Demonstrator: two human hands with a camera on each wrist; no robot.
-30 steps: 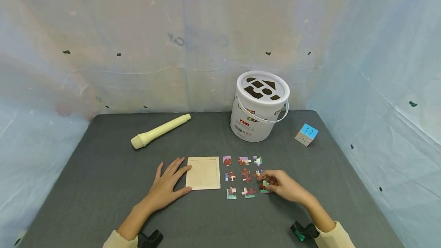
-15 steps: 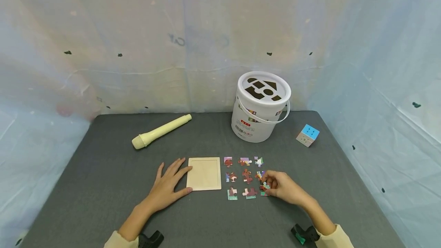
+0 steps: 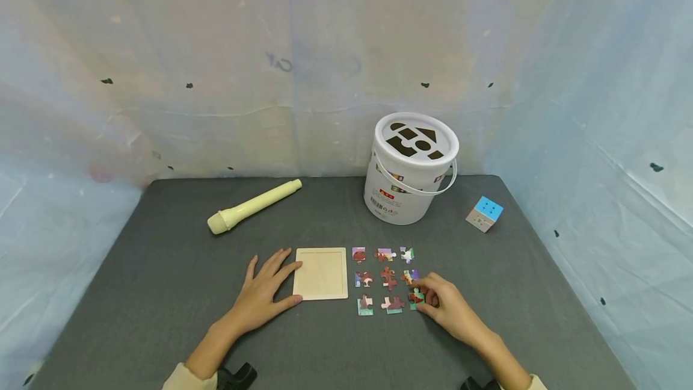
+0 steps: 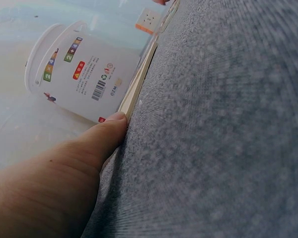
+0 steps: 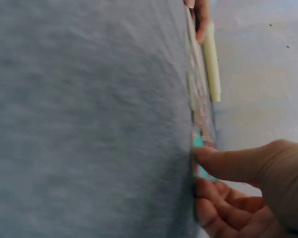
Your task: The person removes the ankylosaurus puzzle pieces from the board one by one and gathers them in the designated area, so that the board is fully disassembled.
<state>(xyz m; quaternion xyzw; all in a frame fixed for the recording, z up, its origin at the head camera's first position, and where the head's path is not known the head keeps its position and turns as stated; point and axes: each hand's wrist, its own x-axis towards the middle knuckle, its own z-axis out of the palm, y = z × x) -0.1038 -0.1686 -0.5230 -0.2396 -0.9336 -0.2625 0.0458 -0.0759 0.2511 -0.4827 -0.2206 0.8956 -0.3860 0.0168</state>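
My left hand (image 3: 265, 289) lies spread on the table, its fingers straight. Its index finger and thumb touch the left side of a square wooden puzzle tray (image 3: 320, 274); the left wrist view shows the thumb (image 4: 107, 134) against the tray's edge. My right hand (image 3: 446, 306) pinches a red-and-green puzzle piece (image 3: 416, 298) at the lower right of the laid-out pieces, index finger at its upper edge and thumb at its lower edge. In the right wrist view the thumb (image 5: 228, 161) presses on the teal piece (image 5: 198, 141), the other fingers curled beneath.
Several puzzle pieces (image 3: 388, 278) lie in rows between the tray and my right hand. Behind them stands a white bucket (image 3: 397, 197) with shape holes in its lid. A blue-topped cube (image 3: 484, 213) sits at right, a pale yellow toy microphone (image 3: 254, 205) at back left.
My right hand has shifted slightly right, and its thumb has come down to the piece's lower edge. The piece has slid a little toward me. The left hand keeps its place.
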